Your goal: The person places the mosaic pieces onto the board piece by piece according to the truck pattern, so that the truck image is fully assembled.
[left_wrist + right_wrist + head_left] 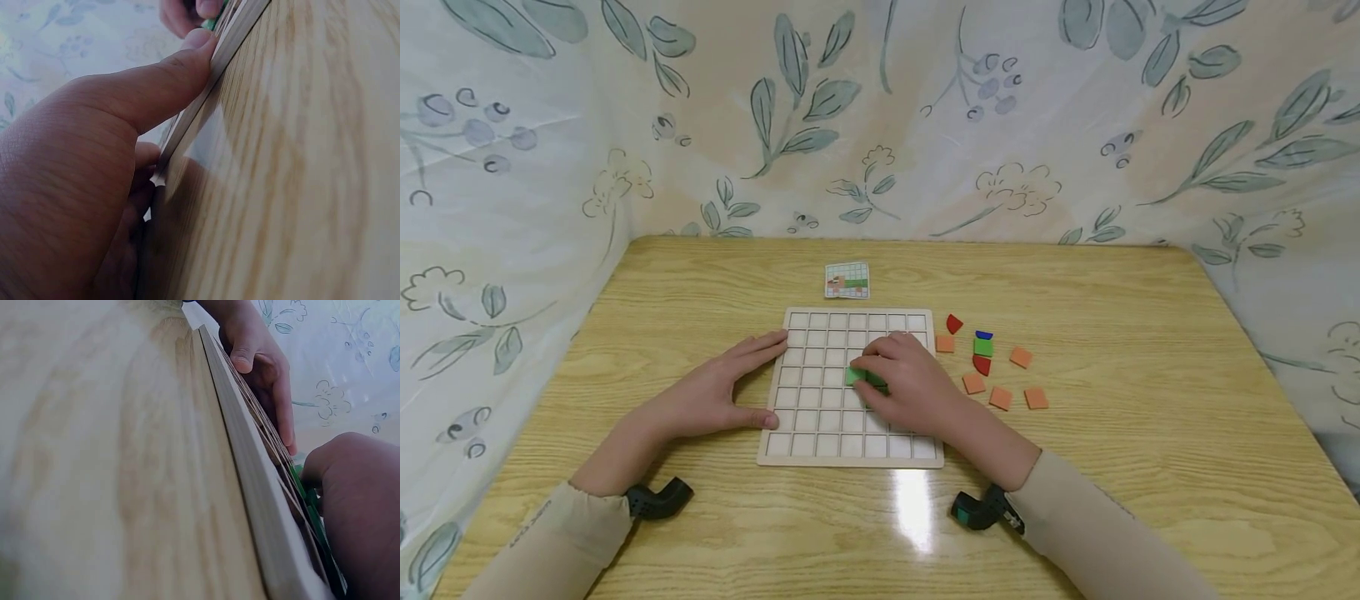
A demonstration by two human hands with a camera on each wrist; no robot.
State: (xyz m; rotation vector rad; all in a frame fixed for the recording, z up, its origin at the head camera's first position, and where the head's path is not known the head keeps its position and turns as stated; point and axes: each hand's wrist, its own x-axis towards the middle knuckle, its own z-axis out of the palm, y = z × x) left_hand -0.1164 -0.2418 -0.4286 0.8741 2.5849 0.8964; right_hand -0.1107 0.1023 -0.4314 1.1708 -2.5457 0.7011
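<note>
Now a green tile (867,377) is being set into the grid board (820,433); the step in hand is judged to be the seating of this piece in a cell near the board's middle. For the next move, the tile would need to be squared with the cell walls and pressed flat before the fingers are lifted.

Nearest, the two sleeves and wrist cameras are seen at the table's (1150,500) front edge. The right hand (910,385) is laid palm down over the board, fingers curled round the green tile, which is pinched at the fingertips and rests on the grid beneath them. The left hand (722,393) is held relaxed and unclenched, thumb pressed against the board's left edge and fingers stretched along it higher up, so the board is steadied.

Just right of the gripping hand, loose tiles (1000,397) are scattered, orange, red, green and blue. Beyond the grip, past the board's far edge, a small pattern card (847,280) is laid flat.
</note>
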